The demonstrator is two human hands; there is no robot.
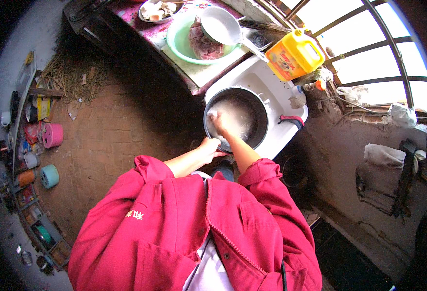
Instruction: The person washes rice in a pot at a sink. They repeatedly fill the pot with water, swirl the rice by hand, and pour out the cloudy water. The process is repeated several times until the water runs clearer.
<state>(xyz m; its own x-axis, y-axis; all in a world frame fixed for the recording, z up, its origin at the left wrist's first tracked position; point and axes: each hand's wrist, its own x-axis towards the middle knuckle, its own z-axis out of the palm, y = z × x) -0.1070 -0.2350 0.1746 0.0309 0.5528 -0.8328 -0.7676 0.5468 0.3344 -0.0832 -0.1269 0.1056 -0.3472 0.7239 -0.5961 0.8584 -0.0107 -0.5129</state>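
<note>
A dark round metal pot (261, 125) stands tilted over the near left part of a white sink (286, 143), with cloudy water and white matter, possibly rice, inside. My left hand (210, 148) grips the pot's near left rim. Inside the pot, my right hand (219, 123) is partly sunk in the cloudy contents; its fingers are hidden, so whether they close on anything does not show. A red and dark cloth or scrubber (292, 121) lies on the sink's right edge.
Beyond the sink, a table (195, 82) bears a pale green basin (179, 54) with raw meat, a white ladle or dipper (221, 25) and a metal bowl (159, 20). A yellow detergent jug (293, 54) stands by the barred window. Stools (53, 135) and shelves line the left wall.
</note>
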